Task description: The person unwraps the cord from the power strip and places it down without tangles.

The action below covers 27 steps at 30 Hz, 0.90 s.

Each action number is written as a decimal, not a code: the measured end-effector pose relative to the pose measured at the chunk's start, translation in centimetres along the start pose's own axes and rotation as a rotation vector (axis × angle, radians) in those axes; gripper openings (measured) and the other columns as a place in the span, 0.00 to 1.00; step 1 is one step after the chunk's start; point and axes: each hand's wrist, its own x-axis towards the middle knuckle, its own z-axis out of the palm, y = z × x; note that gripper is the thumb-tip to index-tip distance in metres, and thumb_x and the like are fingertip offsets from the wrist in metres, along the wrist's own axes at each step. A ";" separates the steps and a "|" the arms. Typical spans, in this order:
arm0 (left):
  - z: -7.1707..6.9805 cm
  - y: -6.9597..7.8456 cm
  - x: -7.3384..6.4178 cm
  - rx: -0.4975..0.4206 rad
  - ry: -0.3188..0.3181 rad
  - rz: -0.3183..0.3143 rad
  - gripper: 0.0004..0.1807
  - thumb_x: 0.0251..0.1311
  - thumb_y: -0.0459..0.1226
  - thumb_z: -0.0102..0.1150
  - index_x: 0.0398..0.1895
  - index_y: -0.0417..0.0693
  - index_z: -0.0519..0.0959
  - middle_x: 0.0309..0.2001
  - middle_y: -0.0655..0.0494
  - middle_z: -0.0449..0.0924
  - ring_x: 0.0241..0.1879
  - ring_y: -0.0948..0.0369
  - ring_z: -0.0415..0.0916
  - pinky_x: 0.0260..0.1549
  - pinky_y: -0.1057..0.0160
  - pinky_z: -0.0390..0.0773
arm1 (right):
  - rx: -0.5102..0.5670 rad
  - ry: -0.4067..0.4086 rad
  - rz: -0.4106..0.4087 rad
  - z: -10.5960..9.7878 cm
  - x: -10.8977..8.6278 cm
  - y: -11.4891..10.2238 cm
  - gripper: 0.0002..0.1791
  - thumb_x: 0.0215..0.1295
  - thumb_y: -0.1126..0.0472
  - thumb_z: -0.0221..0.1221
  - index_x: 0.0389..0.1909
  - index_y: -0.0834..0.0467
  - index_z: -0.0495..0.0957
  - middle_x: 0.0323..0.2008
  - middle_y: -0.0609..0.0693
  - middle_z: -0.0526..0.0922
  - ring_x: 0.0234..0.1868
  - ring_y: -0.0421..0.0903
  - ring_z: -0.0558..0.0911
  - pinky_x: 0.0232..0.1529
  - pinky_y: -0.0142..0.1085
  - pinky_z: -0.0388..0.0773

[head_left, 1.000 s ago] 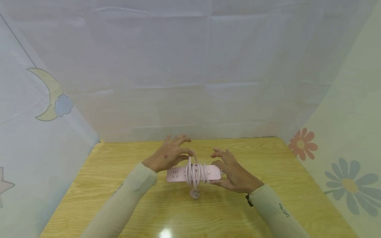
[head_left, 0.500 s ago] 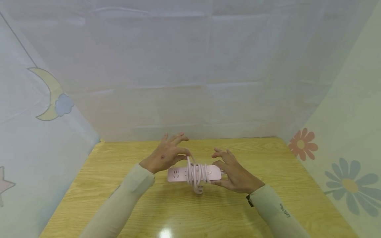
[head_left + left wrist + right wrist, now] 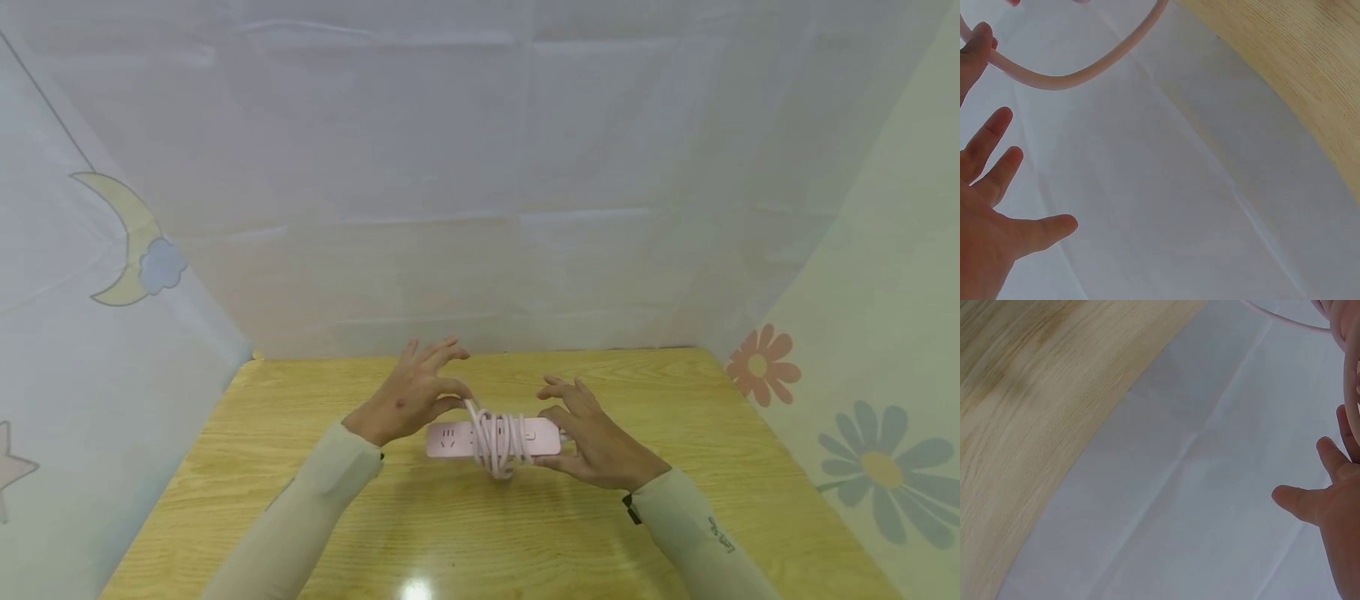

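Head view: left grip (image 3: 407, 402) pinches cord (image 3: 496, 460) partly hiding the power strip (image 3: 444, 448) right grip (image 3: 597, 443) holds.

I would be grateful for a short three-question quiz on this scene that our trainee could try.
1. True or false: the cord is wound around the power strip.
2. What do the fingers of the left hand pinch? A. nothing; B. the cord; C. the right sleeve.
3. Fill in: in the head view, the right hand grips the power strip at its ____ end.

Key: 1. true; 2. B; 3. right.
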 end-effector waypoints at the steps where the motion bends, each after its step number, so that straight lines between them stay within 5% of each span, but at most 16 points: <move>1: 0.0 0.0 -0.1 0.003 0.005 0.001 0.05 0.57 0.40 0.72 0.36 0.59 0.89 0.62 0.46 0.74 0.71 0.44 0.60 0.62 0.26 0.52 | -0.002 0.002 0.000 0.0 0.0 0.0 0.20 0.61 0.47 0.70 0.48 0.51 0.77 0.65 0.54 0.66 0.75 0.60 0.55 0.69 0.68 0.44; 27: -0.2 0.4 -1.3 0.018 0.022 -0.001 0.06 0.52 0.40 0.76 0.34 0.57 0.90 0.59 0.49 0.75 0.70 0.46 0.61 0.62 0.27 0.54 | -0.047 0.026 -0.014 0.2 -0.3 0.2 0.20 0.62 0.46 0.69 0.47 0.53 0.77 0.64 0.56 0.68 0.74 0.62 0.57 0.69 0.67 0.44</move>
